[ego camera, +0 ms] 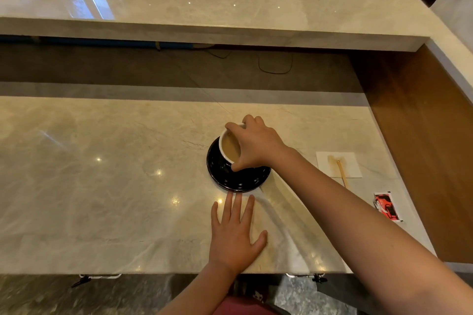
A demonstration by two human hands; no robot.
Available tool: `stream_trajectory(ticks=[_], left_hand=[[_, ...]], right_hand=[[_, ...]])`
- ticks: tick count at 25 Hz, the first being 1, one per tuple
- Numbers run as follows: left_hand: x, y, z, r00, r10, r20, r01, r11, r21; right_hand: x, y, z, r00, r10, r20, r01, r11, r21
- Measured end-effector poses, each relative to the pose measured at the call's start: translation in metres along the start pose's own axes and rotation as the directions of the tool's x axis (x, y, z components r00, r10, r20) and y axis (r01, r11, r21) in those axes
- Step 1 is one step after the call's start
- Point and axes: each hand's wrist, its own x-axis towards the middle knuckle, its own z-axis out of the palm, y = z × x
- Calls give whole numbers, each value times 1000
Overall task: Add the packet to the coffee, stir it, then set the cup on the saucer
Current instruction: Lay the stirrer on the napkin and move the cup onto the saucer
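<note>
Gripping a white cup of pale, milky coffee by its rim, the person's right hand holds it over the black saucer near the middle of the marble worktop. The cup tilts a little toward the left, and whether its base already touches the saucer cannot be told, since the fingers and the cup's own wall hide the contact. The left hand lies flat and spread wide on the worktop, holding nothing, its fingertips just beside the saucer's near rim and its heel at the near edge. Toward the right edge, a wooden stirrer rests on a stained white napkin, and a torn red packet lies nearer the front right corner. Judging by the light colour of the coffee, the opened packet and the used stirrer, adding and stirring appear done. What seems left is settling the cup level in the saucer's centre and letting go.
</note>
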Motion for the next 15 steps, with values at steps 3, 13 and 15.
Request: stream_trajectory(ticks=[3, 13, 15], left_hand=[[0, 0, 0, 1000, -4, 1, 4, 1000, 1], [0, -1, 0, 1000, -3, 2, 3, 1000, -7], [0, -2, 1, 1000, -4, 8, 4, 1000, 1]], right_hand=[[3, -2, 6, 1000, -4, 21, 5, 1000, -15], [7, -8, 11, 999, -5, 38, 7, 999, -54], [7, -8, 11, 999, 1, 45, 1, 999, -54]])
